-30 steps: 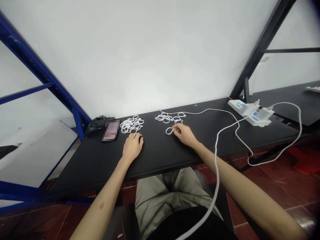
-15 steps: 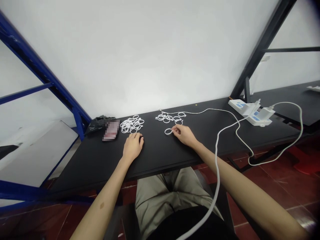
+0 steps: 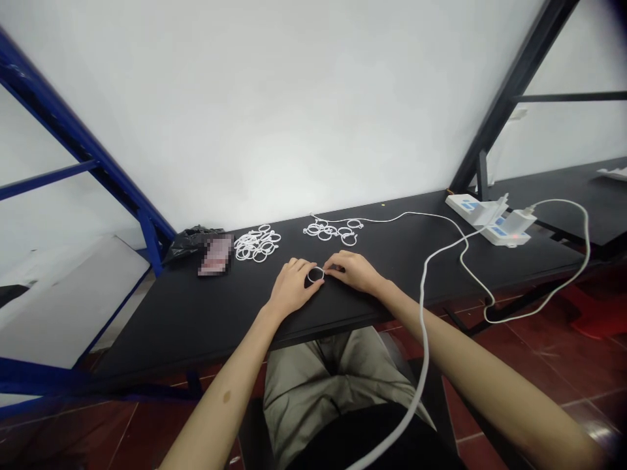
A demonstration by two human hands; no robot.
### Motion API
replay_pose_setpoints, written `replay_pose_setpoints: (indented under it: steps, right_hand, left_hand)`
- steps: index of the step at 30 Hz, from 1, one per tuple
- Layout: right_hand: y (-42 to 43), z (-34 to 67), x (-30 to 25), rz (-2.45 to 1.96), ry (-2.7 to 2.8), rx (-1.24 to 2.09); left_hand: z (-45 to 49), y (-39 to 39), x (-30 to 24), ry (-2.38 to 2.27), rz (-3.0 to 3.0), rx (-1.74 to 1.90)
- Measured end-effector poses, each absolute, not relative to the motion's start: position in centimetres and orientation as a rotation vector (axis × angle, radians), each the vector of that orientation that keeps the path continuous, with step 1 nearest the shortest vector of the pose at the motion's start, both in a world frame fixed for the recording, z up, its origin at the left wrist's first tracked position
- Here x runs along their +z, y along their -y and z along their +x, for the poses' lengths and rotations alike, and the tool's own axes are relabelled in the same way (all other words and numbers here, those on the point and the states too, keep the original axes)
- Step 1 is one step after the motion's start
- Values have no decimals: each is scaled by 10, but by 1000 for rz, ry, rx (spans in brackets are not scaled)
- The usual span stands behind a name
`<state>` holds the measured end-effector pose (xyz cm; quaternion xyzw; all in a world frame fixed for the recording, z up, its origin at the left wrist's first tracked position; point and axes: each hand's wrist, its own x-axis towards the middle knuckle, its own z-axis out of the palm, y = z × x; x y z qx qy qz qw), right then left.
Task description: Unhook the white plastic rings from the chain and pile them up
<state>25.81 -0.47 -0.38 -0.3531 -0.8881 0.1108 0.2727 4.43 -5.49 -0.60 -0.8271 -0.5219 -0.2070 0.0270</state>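
A thin white ring (image 3: pixel 316 281) lies between my hands, just above or on the black tabletop. My left hand (image 3: pixel 292 285) curves round its left side, with thumb and fingertips at the ring's edge. On the other side, my right hand (image 3: pixel 356 270) pinches the ring's right edge between thumb and fingers. Past my left hand is a dense pile of white rings (image 3: pixel 255 244) with small eyelets. A looser group of similar rings (image 3: pixel 327 232) lies beyond my right hand.
A blurred pinkish rectangular object (image 3: pixel 216 254) and a black plastic bag (image 3: pixel 193 240) lie at the left. The power strip (image 3: pixel 490 222) with plugged-in chargers stands at the right. A white cable (image 3: pixel 425 326) runs across the right forearm. The wall borders the black table (image 3: pixel 206 320).
My left hand has moved right, away from the dense pile, and taken hold of the ring's left side. My right hand has brought the ring nearer and slightly left.
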Motion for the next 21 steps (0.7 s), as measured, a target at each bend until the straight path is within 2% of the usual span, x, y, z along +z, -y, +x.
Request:
replay_pose_setpoints:
  steps: [9, 16, 21]
  right_hand:
    - [6, 257, -4, -1068, 2297, 186]
    - [-5, 257, -11, -1417, 2092, 12]
    - [-10, 257, -17, -1513, 2105, 14]
  left_hand:
    - [43, 49, -7, 1654, -2447, -662]
    - [-18, 9, 10, 1955, -2000, -800]
    - [-47, 7, 6, 2000, -1964, -819]
